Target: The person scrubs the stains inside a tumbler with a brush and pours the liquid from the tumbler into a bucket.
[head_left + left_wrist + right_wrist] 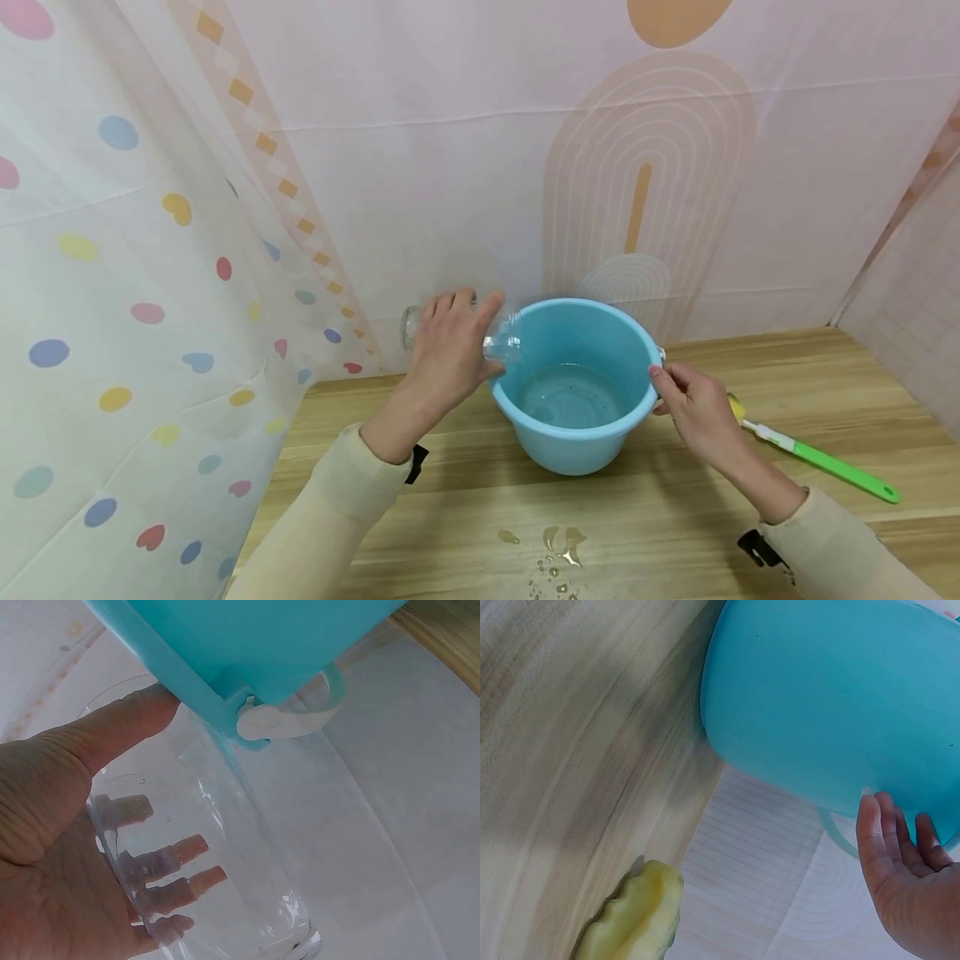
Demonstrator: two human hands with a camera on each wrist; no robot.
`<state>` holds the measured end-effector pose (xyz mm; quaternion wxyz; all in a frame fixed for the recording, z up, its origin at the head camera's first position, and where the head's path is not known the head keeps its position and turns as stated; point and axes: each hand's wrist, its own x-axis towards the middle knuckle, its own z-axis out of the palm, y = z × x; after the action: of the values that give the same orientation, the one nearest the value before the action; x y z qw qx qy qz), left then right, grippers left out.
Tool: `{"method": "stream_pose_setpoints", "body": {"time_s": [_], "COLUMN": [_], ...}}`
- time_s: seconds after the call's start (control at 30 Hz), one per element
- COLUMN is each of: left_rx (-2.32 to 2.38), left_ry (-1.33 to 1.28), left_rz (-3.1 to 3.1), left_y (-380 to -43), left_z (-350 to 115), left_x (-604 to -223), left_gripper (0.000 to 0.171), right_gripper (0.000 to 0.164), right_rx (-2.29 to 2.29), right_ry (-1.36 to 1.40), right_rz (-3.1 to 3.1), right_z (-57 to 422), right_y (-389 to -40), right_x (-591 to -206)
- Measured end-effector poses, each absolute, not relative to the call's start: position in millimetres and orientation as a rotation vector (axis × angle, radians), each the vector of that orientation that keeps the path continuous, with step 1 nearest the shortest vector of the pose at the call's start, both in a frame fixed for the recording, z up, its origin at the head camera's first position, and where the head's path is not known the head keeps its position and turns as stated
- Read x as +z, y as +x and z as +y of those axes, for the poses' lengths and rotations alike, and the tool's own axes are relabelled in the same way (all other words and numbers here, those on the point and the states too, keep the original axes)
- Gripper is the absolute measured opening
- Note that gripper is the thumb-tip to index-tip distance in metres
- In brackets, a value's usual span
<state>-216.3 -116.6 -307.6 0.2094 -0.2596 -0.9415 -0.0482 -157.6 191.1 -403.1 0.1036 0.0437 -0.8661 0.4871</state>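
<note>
A clear glass (pixel 504 340) lies almost on its side in my left hand (pixel 450 354), its mouth over the left rim of a light blue bucket (pixel 573 454). Through the glass wall (pixel 232 832) in the left wrist view, my fingers show wrapped behind it; the thumb lies across the near side by the bucket's rim. Shallow water (pixel 573 400) covers the bucket's bottom. On the right, my right hand (pixel 697 408) grips the bucket's rim, thumb on top and fingers beneath, against the outer wall (pixel 817 697). The bucket stands upright.
To the right lies a brush with a green and white handle (pixel 843 472) and a yellow sponge-like head (pixel 634 919). Spilled water (pixel 567 546) dots the wooden tabletop (pixel 442 508) in front. A patterned curtain (pixel 420 192) hangs close behind the bucket and along the left.
</note>
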Motion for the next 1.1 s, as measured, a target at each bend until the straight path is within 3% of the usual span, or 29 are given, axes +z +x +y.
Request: {"method": "stream_pose_setpoints", "body": {"time_s": [1.1], "left_rx": [-0.056], "left_ry": [-0.742], "left_rz": [-2.633], "left_y": [-216.5], "left_z": [-112.5], "left_x": [-306.2], "left_gripper": [0.08], "right_gripper": [0.041], "right_rx": [1.447], "right_ry": [0.122], "right_rz": [-2.553], "right_z": [190.7], "right_y": [-159.3], "right_x": [-403.3]}}
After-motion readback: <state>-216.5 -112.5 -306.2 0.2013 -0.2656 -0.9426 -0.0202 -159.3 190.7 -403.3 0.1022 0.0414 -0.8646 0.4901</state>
